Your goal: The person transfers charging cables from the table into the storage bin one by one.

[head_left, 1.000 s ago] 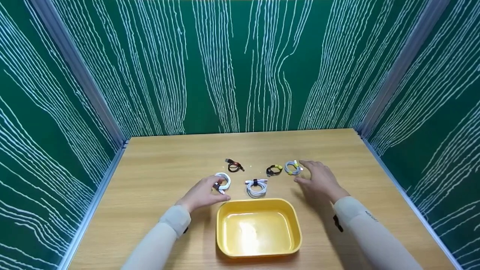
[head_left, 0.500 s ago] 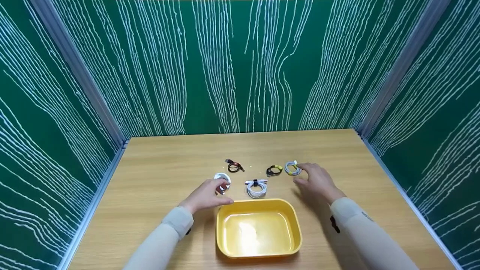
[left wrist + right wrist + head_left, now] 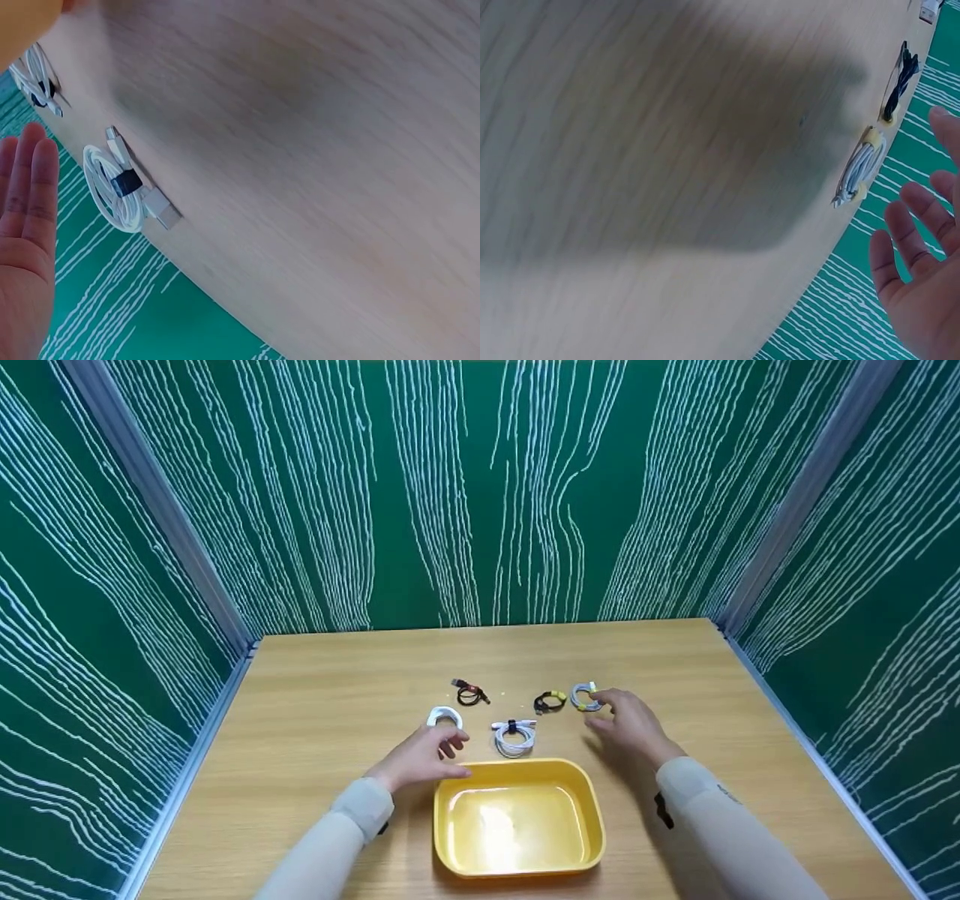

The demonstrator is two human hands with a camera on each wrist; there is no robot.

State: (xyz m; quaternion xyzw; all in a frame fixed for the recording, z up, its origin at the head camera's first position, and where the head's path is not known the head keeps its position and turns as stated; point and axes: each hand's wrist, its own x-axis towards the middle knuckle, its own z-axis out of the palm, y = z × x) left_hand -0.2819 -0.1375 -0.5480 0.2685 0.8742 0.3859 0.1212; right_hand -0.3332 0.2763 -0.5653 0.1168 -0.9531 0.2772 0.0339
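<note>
My left hand [image 3: 420, 757] hovers open by the near side of a coiled white cable [image 3: 442, 712], partly covering it. In the left wrist view that white cable [image 3: 112, 191] lies on the table with a black strap round it, apart from the straight fingers [image 3: 43, 180]. My right hand [image 3: 631, 729] hangs open, fingers spread and slightly bent, just right of a coiled grey cable [image 3: 577, 697] with yellow ties. The right wrist view shows this grey cable [image 3: 861, 166] on the table, the hand holding nothing. Another white cable coil [image 3: 514, 741] lies between the hands.
A yellow basin [image 3: 594, 810] stands in front, its back left corner close to my left thumb. Farther back lie a black cable [image 3: 470, 694] with a red band and a black cable [image 3: 550, 703] with a yellow tie. Green walls [image 3: 480, 510] enclose the wooden table [image 3: 337, 675].
My left hand has drawn back toward the basin, off the left white cable, which stays in place. My right hand has shifted slightly left and nearer. The cables lie where they were.
</note>
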